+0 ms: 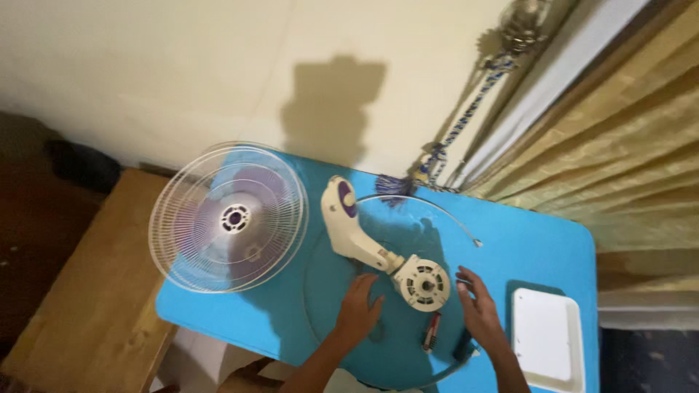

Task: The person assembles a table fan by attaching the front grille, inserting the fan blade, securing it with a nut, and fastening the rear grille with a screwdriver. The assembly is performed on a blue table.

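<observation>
Far to the left of your fingers, a white fan grille (228, 217) is lying flat, overhanging the left edge of the blue tabletop (539, 244). Your left hand (359, 306) is resting palm down on the tabletop, its fingers (366, 281) loosely apart and holding nothing, their tips just beside the neck of the fan motor body (378, 240). That cream and purple body is lying on its side, its long axis running diagonally: the purple end is pointing up and away from your fingers, the round motor face sitting between your two hands. Just below the motor face, a small red screwdriver (431, 332) is lying. Your right hand (479, 309) is hovering open, fingers (472, 280) spread, close to the motor face. Right of it, a white tray (547, 336) is sitting.
</observation>
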